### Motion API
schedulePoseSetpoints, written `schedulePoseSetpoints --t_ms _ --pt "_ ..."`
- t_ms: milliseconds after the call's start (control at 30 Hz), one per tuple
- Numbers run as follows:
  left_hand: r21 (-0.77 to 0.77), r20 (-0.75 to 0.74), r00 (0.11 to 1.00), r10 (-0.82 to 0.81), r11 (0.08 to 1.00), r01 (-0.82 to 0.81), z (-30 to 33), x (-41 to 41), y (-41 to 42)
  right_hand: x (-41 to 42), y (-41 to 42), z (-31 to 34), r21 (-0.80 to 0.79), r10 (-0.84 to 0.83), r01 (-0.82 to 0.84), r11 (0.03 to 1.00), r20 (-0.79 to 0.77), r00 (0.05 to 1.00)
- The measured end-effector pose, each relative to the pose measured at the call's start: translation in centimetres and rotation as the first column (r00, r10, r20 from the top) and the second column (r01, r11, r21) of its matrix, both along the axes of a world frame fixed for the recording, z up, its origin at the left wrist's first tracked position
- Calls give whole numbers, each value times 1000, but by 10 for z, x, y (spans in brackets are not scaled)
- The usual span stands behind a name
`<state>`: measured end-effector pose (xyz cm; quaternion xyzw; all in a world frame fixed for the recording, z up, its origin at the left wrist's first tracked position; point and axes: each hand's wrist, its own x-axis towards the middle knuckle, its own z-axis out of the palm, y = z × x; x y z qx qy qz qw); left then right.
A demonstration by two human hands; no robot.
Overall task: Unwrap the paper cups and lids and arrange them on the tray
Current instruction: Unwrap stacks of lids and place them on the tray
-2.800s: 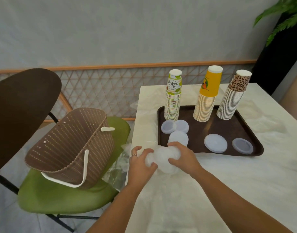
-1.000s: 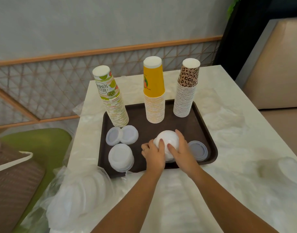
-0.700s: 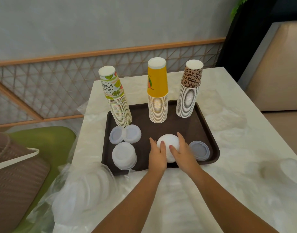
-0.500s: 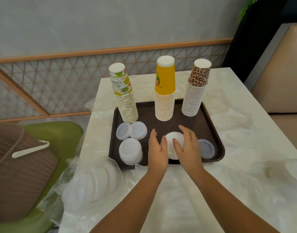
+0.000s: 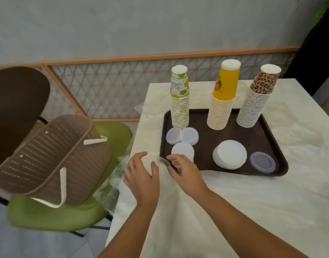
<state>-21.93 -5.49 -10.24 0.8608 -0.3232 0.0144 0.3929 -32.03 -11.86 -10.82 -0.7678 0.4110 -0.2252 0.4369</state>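
Note:
A dark brown tray (image 5: 271,138) on the pale table holds three upside-down cup stacks: lime-print (image 5: 179,101), yellow (image 5: 223,97) and leopard-print (image 5: 256,101). In front of them lie two single lids (image 5: 182,135), a small lid stack (image 5: 183,151), a larger white lid stack (image 5: 229,154) and one greyish lid (image 5: 262,162). At the table's left front lies a clear plastic wrapper with lids inside (image 5: 150,160). My left hand (image 5: 141,174) curls round this bundle. My right hand (image 5: 184,170) pinches the wrapper's clear edge beside the tray's front left corner.
Loose clear plastic (image 5: 111,185) hangs over the table's left edge. A brown woven basket (image 5: 53,161) is tipped on a green chair seat (image 5: 48,216) to the left. Crumpled clear wrappers (image 5: 297,140) lie right of the tray. A lattice railing (image 5: 104,90) runs behind.
Both hands let go of the larger white lid stack on the tray and moved left to the wrapped lids at the table's left front. The view swung left.

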Motion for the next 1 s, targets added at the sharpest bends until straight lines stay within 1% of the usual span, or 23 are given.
schedulePoseSetpoints --t_ms 100,167,267,333,367,433,533,633,667,733,867,1000 --pt "124 -78 996 32 992 -22 -15 16 19 16 13 -9 36 53 -49 998 -102 993" --pt "159 -180 984 -7 987 36 -24 25 28 24 18 -14 81 53 -41 996 -156 986" --pt "110 -388 915 -106 981 161 -32 33 38 34 22 -21 125 25 -1 992 -190 982" --pt "58 -466 872 -152 978 202 -34 35 43 38 25 -24 60 -28 41 997 -207 978" --pt "39 -483 860 -165 977 210 -35 37 45 39 27 -24 28 -55 63 998 -207 977" --pt "32 -501 847 -180 974 226 -37 42 49 43 29 -21 30 -70 77 997 -186 980" --pt "42 -544 807 -232 952 302 -36 51 52 47 32 -19 112 -39 55 992 -135 990" --pt "-26 -629 720 -292 934 356 -32 58 56 50 36 -18 194 -12 22 981 -54 998" --pt "-35 -634 717 -288 938 345 -30 60 57 51 37 -18 233 3 5 973 -32 999" --pt "-17 -598 758 -260 950 312 -30 65 57 52 39 -18 288 22 -20 957 -3 1000" --pt "108 -557 786 -268 915 389 -27 64 57 53 41 -21 330 8 -11 944 10 1000" --pt "204 -452 835 -314 875 439 -23 64 54 49 42 -25 541 -85 4 841 126 988"
